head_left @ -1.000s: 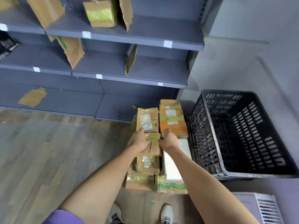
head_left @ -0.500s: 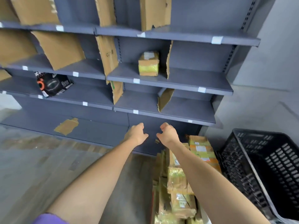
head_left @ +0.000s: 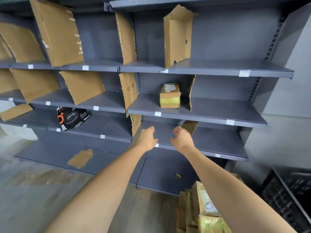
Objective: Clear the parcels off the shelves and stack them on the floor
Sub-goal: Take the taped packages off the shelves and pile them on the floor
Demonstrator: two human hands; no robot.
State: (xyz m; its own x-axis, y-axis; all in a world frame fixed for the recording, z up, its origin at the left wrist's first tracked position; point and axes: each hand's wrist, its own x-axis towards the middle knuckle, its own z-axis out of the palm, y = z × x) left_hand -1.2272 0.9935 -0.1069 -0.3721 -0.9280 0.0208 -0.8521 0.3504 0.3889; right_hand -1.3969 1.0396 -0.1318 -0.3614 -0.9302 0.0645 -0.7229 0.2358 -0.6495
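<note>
Both hands are reaching toward the shelves at centre frame, the left hand and right hand empty, fingers loosely curled, grasping nothing. One parcel is sitting on a shelf just above them. A black box is standing at mid-left. The stack is lying on the floor at lower right, beside a crate.
</note>
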